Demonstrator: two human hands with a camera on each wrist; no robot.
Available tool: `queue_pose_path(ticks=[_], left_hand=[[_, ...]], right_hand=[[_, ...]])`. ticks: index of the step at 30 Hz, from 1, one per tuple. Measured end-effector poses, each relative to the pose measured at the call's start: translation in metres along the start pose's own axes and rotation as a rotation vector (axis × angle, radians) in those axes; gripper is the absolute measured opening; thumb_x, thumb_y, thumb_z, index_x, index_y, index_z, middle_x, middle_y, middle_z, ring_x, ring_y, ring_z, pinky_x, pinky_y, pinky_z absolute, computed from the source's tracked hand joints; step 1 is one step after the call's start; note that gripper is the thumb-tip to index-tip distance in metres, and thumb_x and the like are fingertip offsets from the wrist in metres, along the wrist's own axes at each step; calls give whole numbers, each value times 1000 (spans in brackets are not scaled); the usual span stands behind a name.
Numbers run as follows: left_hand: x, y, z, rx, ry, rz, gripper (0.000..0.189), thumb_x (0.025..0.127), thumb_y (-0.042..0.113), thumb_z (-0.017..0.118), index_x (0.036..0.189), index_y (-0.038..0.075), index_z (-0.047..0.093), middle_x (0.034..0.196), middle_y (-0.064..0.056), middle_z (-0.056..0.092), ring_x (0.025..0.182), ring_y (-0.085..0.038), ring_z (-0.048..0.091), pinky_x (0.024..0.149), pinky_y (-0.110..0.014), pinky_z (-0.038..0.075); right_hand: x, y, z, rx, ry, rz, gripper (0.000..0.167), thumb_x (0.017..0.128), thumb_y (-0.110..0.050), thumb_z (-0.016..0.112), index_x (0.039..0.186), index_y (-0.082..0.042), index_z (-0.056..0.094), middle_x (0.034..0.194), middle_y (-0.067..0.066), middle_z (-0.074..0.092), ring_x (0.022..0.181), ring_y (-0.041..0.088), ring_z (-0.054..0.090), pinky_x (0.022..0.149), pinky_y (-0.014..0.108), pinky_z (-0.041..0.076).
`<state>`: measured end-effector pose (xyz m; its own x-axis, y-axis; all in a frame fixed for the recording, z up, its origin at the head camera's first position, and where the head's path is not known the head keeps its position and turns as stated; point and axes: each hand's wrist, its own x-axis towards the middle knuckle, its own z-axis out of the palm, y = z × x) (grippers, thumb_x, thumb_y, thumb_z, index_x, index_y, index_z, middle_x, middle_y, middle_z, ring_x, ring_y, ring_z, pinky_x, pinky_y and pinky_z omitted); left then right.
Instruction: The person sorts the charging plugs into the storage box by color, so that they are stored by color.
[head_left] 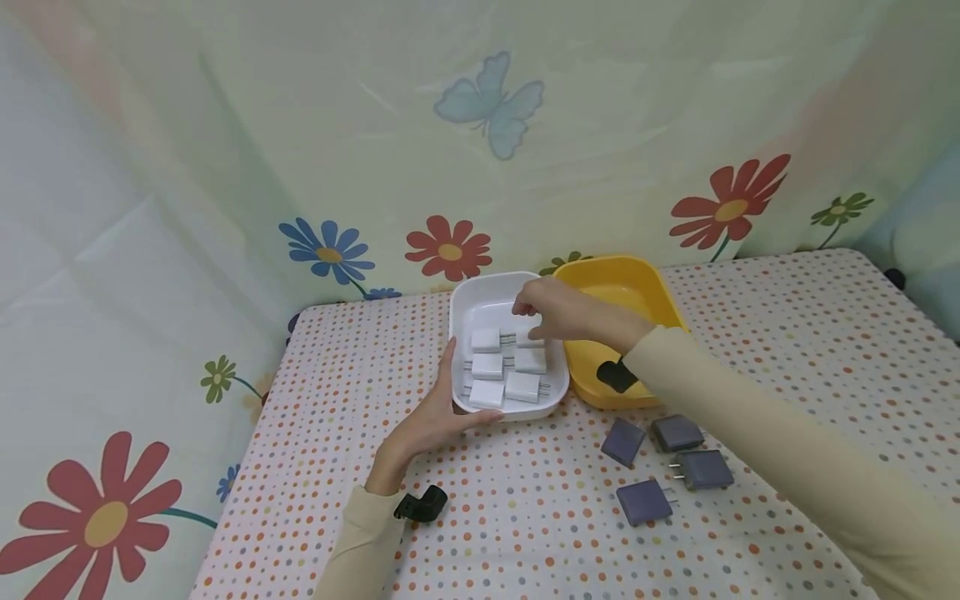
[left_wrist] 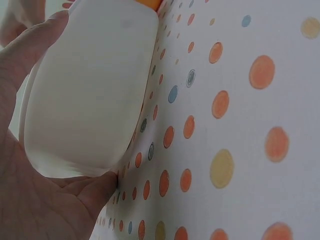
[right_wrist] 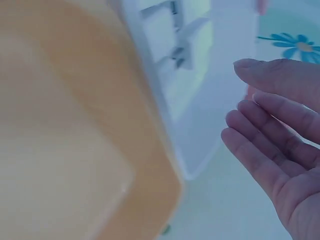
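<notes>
My left hand [head_left: 431,423] holds the near left corner of a white tray [head_left: 487,312], thumb along the front edge and fingers along the left side. Close up in the left wrist view, the tray's plain outer wall [left_wrist: 95,85] lies between thumb and fingers. Inside the tray are several white charger plugs [head_left: 487,367] in two columns, their metal prongs showing. Over the tray's right side is my right hand [head_left: 555,310], partly hiding the farthest right plug. In the right wrist view, that hand's fingers [right_wrist: 250,150] are loosely bent with nothing between them.
A yellow tray [head_left: 626,293] stands against the white one on its right, partly under my right forearm. Several purple charger plugs [head_left: 645,502] lie on the dotted tablecloth [head_left: 525,517] in front of it. A flowered curtain [head_left: 375,125] hangs behind the table.
</notes>
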<state>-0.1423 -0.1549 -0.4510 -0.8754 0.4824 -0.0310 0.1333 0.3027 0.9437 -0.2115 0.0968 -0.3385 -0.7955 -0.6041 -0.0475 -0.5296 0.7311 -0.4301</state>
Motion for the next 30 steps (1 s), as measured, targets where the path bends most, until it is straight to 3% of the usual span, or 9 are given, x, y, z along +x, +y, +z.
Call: queue_pose_path(ticks=[8, 12, 16, 22, 26, 30], left_hand=[[0, -4, -3, 39, 36, -25, 133, 87, 28, 89, 166, 25, -18, 172, -6, 17, 148, -23, 36, 121, -51, 25], [1, -3, -4, 48, 39, -18, 133, 86, 26, 89, 166, 26, -18, 173, -4, 17, 149, -23, 35, 122, -52, 25], [1, -3, -4, 45, 30, -13, 133, 87, 25, 89, 166, 25, -18, 172, -5, 18, 149, -23, 36, 122, -51, 25], [2, -1, -3, 67, 32, -41, 135, 86, 32, 89, 166, 25, -19, 173, -5, 15, 154, -24, 28, 123, -53, 22], [2, -1, -3, 95, 32, -57, 135, 86, 36, 89, 166, 25, -19, 174, -7, 11, 156, -26, 22, 123, -55, 22], [0, 1, -2, 89, 22, -43, 133, 87, 36, 88, 166, 23, -19, 174, -9, 8, 157, -29, 20, 123, -57, 21]], right_hand=[[-79, -17, -24, 25, 136, -179, 32, 83, -2, 88, 113, -1, 77, 111, 7, 73, 104, 30, 70, 92, 48, 57], [-121, -16, -20, 72, 182, -279, 34, 82, -11, 91, 114, -14, 79, 112, -8, 72, 102, 17, 67, 89, 42, 57], [-157, -10, -4, 178, 199, -310, 43, 81, -18, 93, 121, -24, 76, 113, -16, 69, 99, 6, 64, 84, 30, 58], [-196, 9, 32, 290, 242, -340, 60, 78, -18, 94, 132, -24, 70, 121, -9, 70, 107, 6, 65, 86, 25, 56], [-210, 22, 52, 350, 236, -316, 61, 78, -17, 94, 133, -22, 69, 125, -4, 70, 115, 6, 62, 88, 25, 55], [-213, 31, 71, 388, 230, -314, 58, 78, -19, 94, 131, -20, 71, 122, -3, 70, 112, 7, 63, 89, 25, 55]])
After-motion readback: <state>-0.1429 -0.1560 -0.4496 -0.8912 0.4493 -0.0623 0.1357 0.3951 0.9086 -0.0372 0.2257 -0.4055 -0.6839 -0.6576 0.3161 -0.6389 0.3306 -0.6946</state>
